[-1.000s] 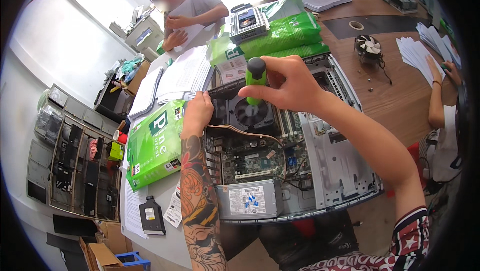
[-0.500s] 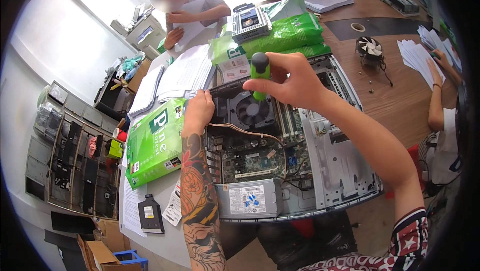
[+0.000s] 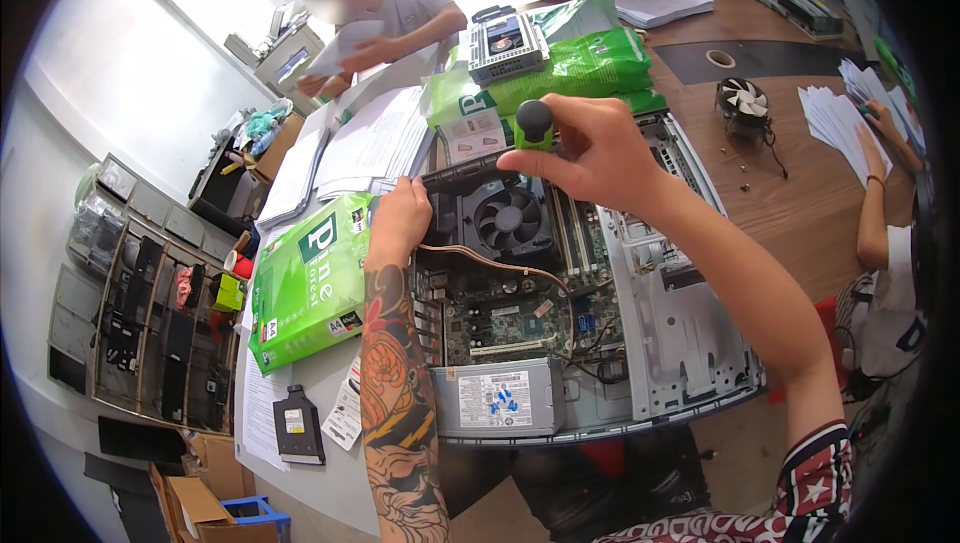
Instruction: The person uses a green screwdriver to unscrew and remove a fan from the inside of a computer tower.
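My right hand (image 3: 603, 151) is closed around the handle of a green and black screwdriver (image 3: 534, 127), held upright above the far edge of the cooling fan (image 3: 506, 225). Where its tip sits is hard to see. The fan is mounted inside an open computer case (image 3: 690, 363) lying flat, with a green motherboard (image 3: 525, 318) exposed. At the case's far left corner, my left hand (image 3: 402, 215) grips the rim, its fingertips partly hidden. A silver power supply (image 3: 497, 403) fills the near left part of the case, and a tan cable bundle (image 3: 500, 265) crosses the board.
Green paper packs (image 3: 315, 278) lie left of and behind the case; a metal drive cage (image 3: 505, 46) rests on the back ones. Paper stacks (image 3: 370, 143), an optical drive (image 3: 298, 425), a loose cooler (image 3: 742, 101) and a tape roll (image 3: 719, 59) surround it. Other people handle papers nearby.
My right hand and the screwdriver have shifted slightly right and away, showing more of the fan. My left hand stays on the rim. Across the table, a person has lowered a paper sheet.
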### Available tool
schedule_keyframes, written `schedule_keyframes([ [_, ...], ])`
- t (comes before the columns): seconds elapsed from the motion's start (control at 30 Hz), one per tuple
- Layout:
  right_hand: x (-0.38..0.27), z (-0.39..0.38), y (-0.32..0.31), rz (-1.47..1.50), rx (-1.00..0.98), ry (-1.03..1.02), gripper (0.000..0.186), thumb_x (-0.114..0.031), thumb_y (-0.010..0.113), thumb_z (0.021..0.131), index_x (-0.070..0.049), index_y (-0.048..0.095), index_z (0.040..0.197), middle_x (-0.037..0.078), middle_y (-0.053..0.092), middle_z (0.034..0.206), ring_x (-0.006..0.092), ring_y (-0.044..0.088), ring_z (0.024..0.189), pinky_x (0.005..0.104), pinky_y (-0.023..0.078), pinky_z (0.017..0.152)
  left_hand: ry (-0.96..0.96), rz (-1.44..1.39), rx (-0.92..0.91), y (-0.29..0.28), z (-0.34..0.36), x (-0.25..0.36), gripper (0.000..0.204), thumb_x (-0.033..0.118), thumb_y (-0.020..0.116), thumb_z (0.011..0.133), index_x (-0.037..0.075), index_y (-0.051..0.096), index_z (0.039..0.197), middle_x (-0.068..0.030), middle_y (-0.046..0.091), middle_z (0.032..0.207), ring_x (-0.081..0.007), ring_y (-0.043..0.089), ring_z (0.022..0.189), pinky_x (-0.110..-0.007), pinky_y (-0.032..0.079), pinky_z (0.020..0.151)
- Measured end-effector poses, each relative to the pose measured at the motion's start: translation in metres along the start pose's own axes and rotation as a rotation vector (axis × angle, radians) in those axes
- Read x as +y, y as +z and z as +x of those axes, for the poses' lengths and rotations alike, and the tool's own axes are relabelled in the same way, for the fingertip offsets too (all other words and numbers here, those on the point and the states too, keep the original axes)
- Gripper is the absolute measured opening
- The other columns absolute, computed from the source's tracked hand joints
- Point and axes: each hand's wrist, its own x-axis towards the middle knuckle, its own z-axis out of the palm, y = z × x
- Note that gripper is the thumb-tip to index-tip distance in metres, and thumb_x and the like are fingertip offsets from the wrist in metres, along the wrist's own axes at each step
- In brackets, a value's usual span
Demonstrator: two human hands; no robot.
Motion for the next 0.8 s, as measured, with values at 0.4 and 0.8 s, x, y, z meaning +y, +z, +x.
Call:
schedule_keyframes([
  [0.4,-0.001,-0.002,0.004,-0.047,0.088,-0.143,0.038,-0.035,0.081,0.078,-0.003,0.061,0.075,0.002,0.050,0.054,0.0096,0.042,0.046,0.0268,0.032,0.044,0.024,-0.006,0.007,0.005,-0.002,0.000,0.041,0.032,0.037,0.100,-0.004,0.055,0.103,-0.0353,0.063,0.098,-0.0529,0.059,0.095,-0.057,0.045,0.086],
  [0.8,-0.005,-0.004,-0.001,-0.007,0.059,-0.144,0.038,-0.034,0.082,0.078,-0.003,0.060,0.074,0.000,0.042,0.052,0.0067,0.035,0.046,0.0259,0.026,0.043,-0.010,-0.048,0.014,0.000,-0.002,0.007,0.043,0.033,0.038,0.099,-0.005,0.057,0.103,-0.0373,0.061,0.097,-0.0547,0.058,0.096,-0.057,0.045,0.087],
])
